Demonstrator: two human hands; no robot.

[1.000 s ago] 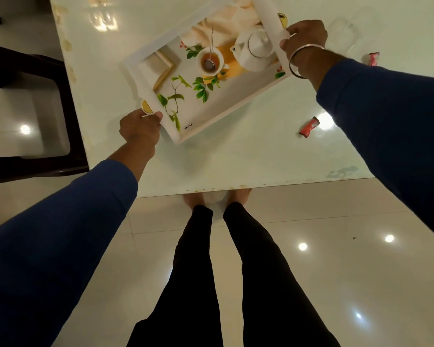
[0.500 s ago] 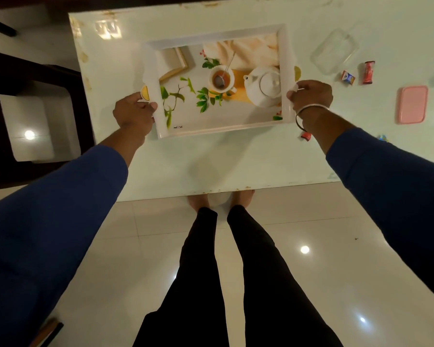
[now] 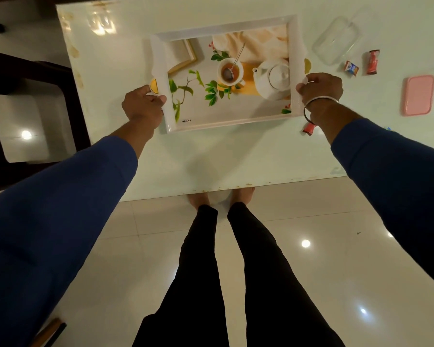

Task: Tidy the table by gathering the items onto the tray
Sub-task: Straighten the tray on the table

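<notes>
A white tray [image 3: 223,28] with a printed picture of a teapot, cup and leaves lies level on the pale table [image 3: 211,159]. My left hand [image 3: 143,106] grips its left handle and my right hand [image 3: 320,87] grips its right handle. Nothing loose lies inside the tray. To the right on the table are a clear plastic container [image 3: 336,43], a small blue-and-orange packet [image 3: 350,68], a red packet [image 3: 373,61] and a pink lid [image 3: 418,98]. Another red packet [image 3: 309,128] sits beside my right wrist.
A dark chair [image 3: 35,108] stands at the table's left end. The table's near edge runs just above my feet [image 3: 221,196]. The glossy tiled floor [image 3: 311,246] lies below. Something pink shows at the far right edge.
The tray turned from a tilted diagonal to square and level on the table, both hands still on its handles. My view shifted right, bringing the container, packets and pink lid into sight.
</notes>
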